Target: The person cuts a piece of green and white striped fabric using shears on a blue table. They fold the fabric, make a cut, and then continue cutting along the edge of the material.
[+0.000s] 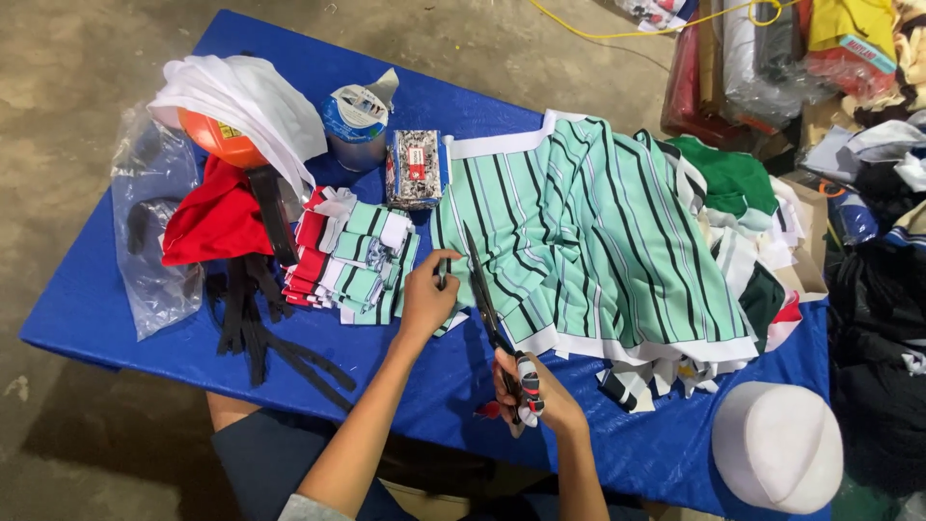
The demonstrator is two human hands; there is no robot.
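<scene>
The right hand (540, 400) is wrapped around the handles of a pair of long scissors (487, 304), its fingers pressed together through the loops, the blades closed or nearly so and running up and away from the hand toward the left hand. The left hand (426, 294) sits just above and to the left of the right — its fingers pinching the near edge of the mint-green striped fabric (588, 232), right beside the scissor blades. That fabric spreads up and to the right of both hands across the blue-covered desk (125, 309), with white bands along its edges. Just left of the left fingers lies a stack of cut pieces (352, 260) in red, white and mint. Farther left are black straps (260, 333), a red cloth (217, 222) and a clear plastic bag (154, 232). Above the left fingers stands a roll of tape (355, 121) and a small patterned box (415, 169). Well to the right of the right hand rests a white cap (776, 444).
</scene>
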